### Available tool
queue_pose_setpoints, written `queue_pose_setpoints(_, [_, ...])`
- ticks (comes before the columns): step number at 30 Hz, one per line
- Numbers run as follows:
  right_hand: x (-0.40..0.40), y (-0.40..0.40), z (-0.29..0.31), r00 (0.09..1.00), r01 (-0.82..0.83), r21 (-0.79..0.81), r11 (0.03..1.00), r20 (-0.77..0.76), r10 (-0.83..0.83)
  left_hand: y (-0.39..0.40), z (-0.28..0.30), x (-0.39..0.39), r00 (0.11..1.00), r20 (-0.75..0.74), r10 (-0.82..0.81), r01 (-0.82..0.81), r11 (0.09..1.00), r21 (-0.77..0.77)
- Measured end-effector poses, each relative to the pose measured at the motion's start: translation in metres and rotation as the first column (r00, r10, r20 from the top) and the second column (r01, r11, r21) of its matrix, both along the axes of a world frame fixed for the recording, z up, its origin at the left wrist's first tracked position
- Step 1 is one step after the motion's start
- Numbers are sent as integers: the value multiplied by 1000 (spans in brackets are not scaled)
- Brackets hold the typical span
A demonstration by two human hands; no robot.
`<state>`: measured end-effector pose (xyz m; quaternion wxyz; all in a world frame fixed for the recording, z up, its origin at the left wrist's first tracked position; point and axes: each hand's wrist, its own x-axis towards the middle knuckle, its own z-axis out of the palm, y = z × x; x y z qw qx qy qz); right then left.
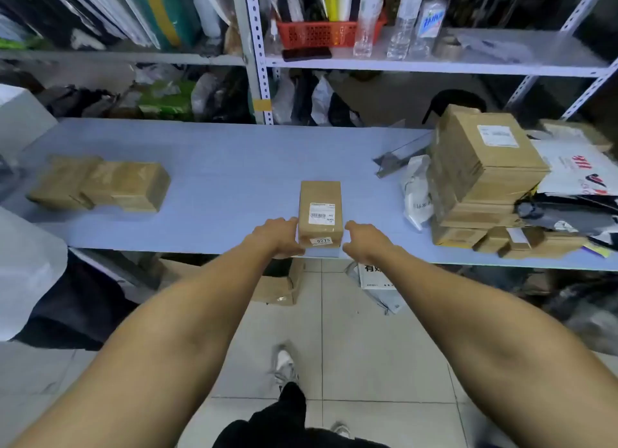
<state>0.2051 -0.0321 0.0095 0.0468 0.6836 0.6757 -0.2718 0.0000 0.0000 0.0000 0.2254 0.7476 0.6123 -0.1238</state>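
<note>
Small cardboard box (pixel 320 210) with two bare forearms reaching to it, seen from a head camera looking down. Nearest the viewer are dark trouser legs and a pale shoe (pixel 284 364) on a white tiled floor (pixel 368 347).

Further out, the left hand (pixel 279 236) lies against the box's left side, fingers fairly straight and touching the cardboard. The right hand (pixel 366 240) is just beside the right side, fingers extended, with a sliver of gap showing. The hands are apart with the box between them. Neither is clamped on it yet.

The box lies flat close to the front edge of a pale blue table (pixel 234 166), long side pointing away. It has a shipping label (pixel 321 214) on top and a number sticker (pixel 321 241) on its near face.

Risks, as judged from this view:
- Only one hand touches the box, so a push from the left could swivel or slide it.
- So close to the edge, a pull toward the body could drop it onto the tiles.
- A lift between flat fingers alone may let the taped cardboard slip.

On the table to the left, well apart, sit taped brown parcels (pixel 100 186). To the right is a leaning stack of boxes (pixel 481 180) beside a white mailer bag (pixel 416 193). A wide swing of the right elbow could topple the stack.

Behind stand metal shelves (pixel 434 66) holding a red basket (pixel 317 32) and clear bottles (pixel 404 19).
</note>
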Motion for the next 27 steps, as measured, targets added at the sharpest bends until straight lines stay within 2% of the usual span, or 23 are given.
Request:
queue_pose_setpoints(7, [-5,56,-25,999,35,-2,999,-13,-35,65,-16,6,998,60,-5,13,990,-138])
queue_pose_setpoints(16, [1,112,-72,995,-42,-159,986,-95,27,105,-66,23,997,67,-24,41,963,-267])
queue_pose_setpoints(18, [3,121,-87,989,-78,-171,982,-136,55,108,-79,30,993,108,41,-11,963,-270])
queue_pose_setpoints(21, [7,124,-97,985,-118,-85,989,-134,106,105,-86,38,975,187,119,-80,976,-205])
queue_pose_setpoints(27, [19,147,-94,922,-361,-28,932,-159,352,91,-83,45,920,223,323,-293,943,-158])
